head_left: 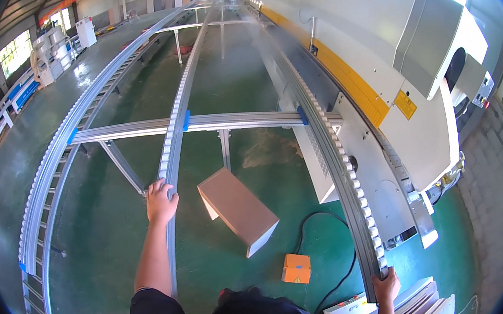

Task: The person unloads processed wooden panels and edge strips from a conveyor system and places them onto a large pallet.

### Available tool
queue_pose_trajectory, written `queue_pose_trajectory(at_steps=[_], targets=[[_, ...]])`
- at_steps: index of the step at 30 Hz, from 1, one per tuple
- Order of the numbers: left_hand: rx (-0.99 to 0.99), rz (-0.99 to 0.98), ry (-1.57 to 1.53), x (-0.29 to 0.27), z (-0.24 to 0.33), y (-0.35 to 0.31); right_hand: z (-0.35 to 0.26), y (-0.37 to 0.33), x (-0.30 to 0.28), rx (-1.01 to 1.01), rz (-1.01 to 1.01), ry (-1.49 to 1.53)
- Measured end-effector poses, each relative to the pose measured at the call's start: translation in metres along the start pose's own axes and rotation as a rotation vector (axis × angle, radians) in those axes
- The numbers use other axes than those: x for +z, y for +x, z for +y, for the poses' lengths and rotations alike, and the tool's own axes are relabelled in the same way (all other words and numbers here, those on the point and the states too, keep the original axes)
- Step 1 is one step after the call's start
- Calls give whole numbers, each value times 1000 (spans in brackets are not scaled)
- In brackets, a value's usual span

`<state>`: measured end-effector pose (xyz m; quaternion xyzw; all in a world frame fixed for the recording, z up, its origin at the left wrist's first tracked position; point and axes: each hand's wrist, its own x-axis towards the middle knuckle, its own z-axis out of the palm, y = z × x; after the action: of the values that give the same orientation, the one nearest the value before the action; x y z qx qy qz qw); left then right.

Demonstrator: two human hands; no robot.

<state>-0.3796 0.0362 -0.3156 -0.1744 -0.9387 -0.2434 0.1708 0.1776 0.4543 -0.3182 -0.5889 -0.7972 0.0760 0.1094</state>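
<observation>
While the left hand [162,202] curls its fingers [156,186] over the middle roller rail [175,128], the right hand [387,285] has its fingers clasped on the near end of the right roller rail [352,214], probably for bracing. Between these rails, a brown-topped block [241,204], an orange box [296,268] and a black cable [320,213] clutter the floor [211,264]; a white machine [367,29] blocks the right side.

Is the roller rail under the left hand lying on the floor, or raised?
Raised: the roller rail meets a metal crossbar with a leg beneath, and green floor shows below.
</observation>
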Motion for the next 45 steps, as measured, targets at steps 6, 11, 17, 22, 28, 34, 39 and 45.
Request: queue_pose_trajectory(at_steps=[6, 11, 17, 22, 28, 34, 39, 45], targets=[[-4, 44, -83, 3, -6, 1, -7, -2, -6, -6, -7, -2], [-8, 160, -124, 6, -12, 2, -3, -1, -3, -15, -3, 2], [-27, 172, -138, 6, -14, 3, -6, -3, -5, -12, 26, 17], [44, 277, -137, 6, -13, 3, -7, -4, -7, -11, 11, 6], [15, 223, -174, 8, -14, 3, -12, -5, -12, 2, -10, -21], [1, 197, -206, 11, -16, 3, -10, -4, -12, 1, -17, -12], [0, 201, -207, 12, -17, 3, -10, -5, -11, -27, 11, -15], [-23, 193, -212, 10, -13, 3, -8, -5, -11, -24, 4, -23]])
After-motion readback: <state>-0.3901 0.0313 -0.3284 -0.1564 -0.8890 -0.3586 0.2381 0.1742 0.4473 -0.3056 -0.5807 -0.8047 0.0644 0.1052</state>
